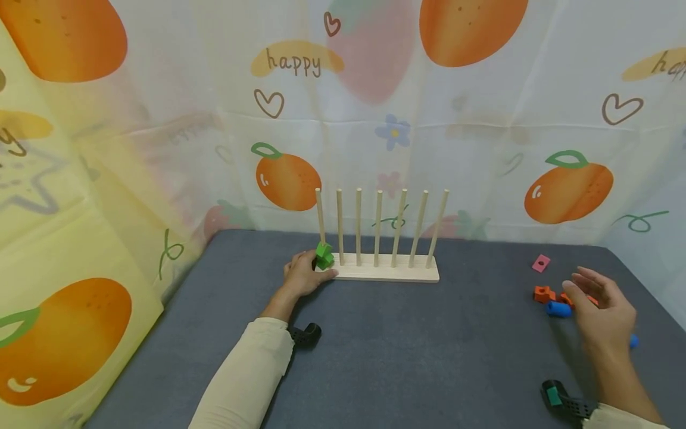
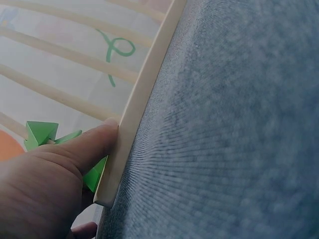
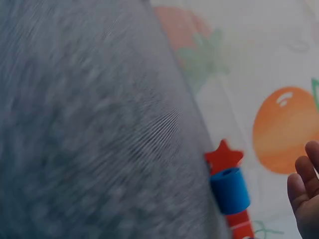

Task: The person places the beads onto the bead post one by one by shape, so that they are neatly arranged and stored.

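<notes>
Right hand (image 1: 602, 310) hovering at far right of grey mat (image 1: 407, 357), fingers spread and relaxed, gripping nothing. Blue cylinder (image 1: 558, 308) just left of palm, long axis running left-right, lying flat; orange pieces (image 1: 543, 294) touching or just behind it, pink tile (image 1: 540, 263) farther back. Clearly nearer to right hand than left. Left hand (image 1: 302, 275) well apart at left end of peg rack (image 1: 391, 271), thumb (image 2: 97, 142) pressed along base edge, fingers closed about green piece (image 1: 324, 256) at foot of leftmost peg. Hard to make out: second blue bit behind right wrist, mostly hidden; right wrist view blurred; exact grip on green piece partly hidden.
</notes>
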`<state>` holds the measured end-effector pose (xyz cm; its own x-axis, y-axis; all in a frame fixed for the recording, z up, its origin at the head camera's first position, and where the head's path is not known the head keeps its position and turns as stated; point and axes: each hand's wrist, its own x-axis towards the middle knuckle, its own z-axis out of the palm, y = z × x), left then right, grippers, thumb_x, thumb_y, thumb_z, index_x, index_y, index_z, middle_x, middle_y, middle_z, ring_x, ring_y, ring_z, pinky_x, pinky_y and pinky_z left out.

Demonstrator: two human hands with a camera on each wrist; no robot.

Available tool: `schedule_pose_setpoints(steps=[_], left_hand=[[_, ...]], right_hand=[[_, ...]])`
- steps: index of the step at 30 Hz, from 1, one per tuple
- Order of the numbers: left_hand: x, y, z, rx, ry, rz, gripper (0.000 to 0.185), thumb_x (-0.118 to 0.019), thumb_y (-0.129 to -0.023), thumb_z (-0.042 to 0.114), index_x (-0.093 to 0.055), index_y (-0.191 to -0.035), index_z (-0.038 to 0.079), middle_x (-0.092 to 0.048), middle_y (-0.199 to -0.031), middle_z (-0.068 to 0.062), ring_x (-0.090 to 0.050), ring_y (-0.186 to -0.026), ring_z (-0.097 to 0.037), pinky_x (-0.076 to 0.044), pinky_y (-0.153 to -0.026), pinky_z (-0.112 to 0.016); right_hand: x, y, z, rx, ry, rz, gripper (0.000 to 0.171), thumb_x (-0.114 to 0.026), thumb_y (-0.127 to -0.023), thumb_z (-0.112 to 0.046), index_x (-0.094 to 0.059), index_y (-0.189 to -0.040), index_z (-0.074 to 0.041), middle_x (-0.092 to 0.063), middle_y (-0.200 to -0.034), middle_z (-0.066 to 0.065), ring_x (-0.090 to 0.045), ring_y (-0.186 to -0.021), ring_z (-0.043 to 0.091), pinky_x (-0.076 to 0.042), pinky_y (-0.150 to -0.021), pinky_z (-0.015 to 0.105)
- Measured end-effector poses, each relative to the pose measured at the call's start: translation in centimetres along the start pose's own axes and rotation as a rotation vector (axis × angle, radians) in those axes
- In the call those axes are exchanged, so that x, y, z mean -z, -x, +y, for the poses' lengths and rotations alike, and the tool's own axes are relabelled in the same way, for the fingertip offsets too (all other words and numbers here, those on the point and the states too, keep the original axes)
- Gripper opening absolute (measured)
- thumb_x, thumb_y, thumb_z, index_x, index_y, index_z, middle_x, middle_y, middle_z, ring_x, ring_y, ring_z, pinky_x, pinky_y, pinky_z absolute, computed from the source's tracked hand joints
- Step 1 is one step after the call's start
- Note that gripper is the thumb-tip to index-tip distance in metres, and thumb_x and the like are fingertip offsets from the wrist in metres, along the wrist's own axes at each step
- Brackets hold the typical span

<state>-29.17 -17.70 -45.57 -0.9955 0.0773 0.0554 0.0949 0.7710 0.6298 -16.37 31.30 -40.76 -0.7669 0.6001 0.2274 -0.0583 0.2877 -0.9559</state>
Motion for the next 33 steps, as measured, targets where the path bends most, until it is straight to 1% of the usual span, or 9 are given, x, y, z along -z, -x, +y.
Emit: schedule_pose_setpoints(steps=[7,11,14,17,21,23,28,32,33], left_hand=[[0.2,-0.1,0.1,-0.002,-0.002,-0.007,0.069,-0.075,-0.084,0.042,-0.051,-0.139,0.007,-0.05,-0.138,-0.016,-0.029,-0.133,-0.034,-0.014,-0.103,-0.052],[0.2,0.0,0.0,-0.005,0.007,-0.004,0.068,-0.075,-0.083,0.042,-0.052,-0.138,0.008,-0.05,-0.137,-0.015,-0.03,-0.133,-0.034,-0.014,-0.103,-0.051],[0.2,0.0,0.0,-0.007,0.01,-0.003,0.067,-0.075,-0.083,0.043,-0.054,-0.136,0.008,-0.05,-0.137,-0.014,-0.029,-0.133,-0.034,-0.014,-0.103,-0.051],[0.2,0.0,0.0,-0.016,0.017,0.0,0.067,-0.075,-0.083,0.042,-0.054,-0.136,0.008,-0.051,-0.136,-0.015,-0.03,-0.133,-0.034,-0.014,-0.103,-0.051],[0.2,0.0,-0.1,-0.019,0.017,0.008,0.066,-0.075,-0.083,0.043,-0.055,-0.135,0.008,-0.051,-0.136,-0.015,-0.031,-0.132,-0.034,-0.015,-0.102,-0.051],[0.2,0.0,-0.2,-0.017,0.012,0.012,0.066,-0.076,-0.083,0.042,-0.055,-0.134,0.007,-0.05,-0.136,-0.016,-0.032,-0.131,-0.034,-0.015,-0.102,-0.051],[0.1,0.0,-0.2,-0.017,0.002,0.014,0.066,-0.076,-0.083,0.042,-0.055,-0.133,0.005,-0.049,-0.137,-0.018,-0.032,-0.131,-0.035,-0.016,-0.102,-0.052],[0.1,0.0,0.0,-0.015,-0.003,0.01,0.064,-0.075,-0.083,0.042,-0.055,-0.131,0.005,-0.049,-0.137,-0.018,-0.032,-0.132,-0.036,-0.016,-0.102,-0.052],[0.1,0.0,0.0,-0.013,-0.003,0.009,0.063,-0.075,-0.083,0.042,-0.056,-0.131,0.005,-0.05,-0.136,-0.018,-0.032,-0.131,-0.036,-0.016,-0.102,-0.052]], right_hand=[[0.1,-0.2,2.2,0.008,0.081,-0.047,0.033,-0.072,-0.088,-0.013,-0.067,-0.121,-0.016,-0.062,-0.101,-0.015,-0.054,-0.091,-0.002,-0.04,-0.072,0.006],[0.0,-0.2,3.1,0.043,0.153,-0.089,0.033,-0.07,-0.09,-0.013,-0.065,-0.123,-0.011,-0.06,-0.1,-0.015,-0.052,-0.087,-0.002,-0.042,-0.066,0.007],[-0.1,-0.2,3.6,0.055,0.234,-0.109,0.036,-0.069,-0.091,-0.015,-0.063,-0.125,-0.007,-0.059,-0.101,-0.012,-0.05,-0.085,-0.003,-0.042,-0.063,0.008],[-0.1,-0.1,3.9,0.065,0.349,-0.146,0.038,-0.067,-0.092,-0.018,-0.061,-0.127,-0.004,-0.062,-0.11,0.001,-0.051,-0.092,0.003,-0.041,-0.07,0.01],[-0.1,0.0,4.1,0.099,0.478,-0.217,0.038,-0.062,-0.093,-0.017,-0.059,-0.127,-0.001,-0.057,-0.123,0.021,-0.054,-0.106,0.026,-0.04,-0.071,0.022],[-0.1,0.0,4.1,0.116,0.504,-0.237,0.036,-0.061,-0.092,-0.013,-0.059,-0.126,0.001,-0.056,-0.125,0.025,-0.053,-0.106,0.039,-0.042,-0.07,0.031],[-0.1,0.0,4.0,0.156,0.54,-0.268,0.034,-0.06,-0.089,-0.004,-0.06,-0.122,0.004,-0.052,-0.128,0.03,-0.053,-0.104,0.045,-0.044,-0.075,0.051],[-0.1,0.0,4.2,0.226,0.562,-0.327,0.034,-0.059,-0.086,0.003,-0.062,-0.12,0.004,-0.048,-0.129,0.033,-0.053,-0.103,0.048,-0.043,-0.079,0.061],[-0.1,0.0,4.3,0.245,0.573,-0.343,0.034,-0.059,-0.086,0.004,-0.062,-0.119,0.003,-0.048,-0.129,0.032,-0.054,-0.103,0.048,-0.043,-0.079,0.061]])
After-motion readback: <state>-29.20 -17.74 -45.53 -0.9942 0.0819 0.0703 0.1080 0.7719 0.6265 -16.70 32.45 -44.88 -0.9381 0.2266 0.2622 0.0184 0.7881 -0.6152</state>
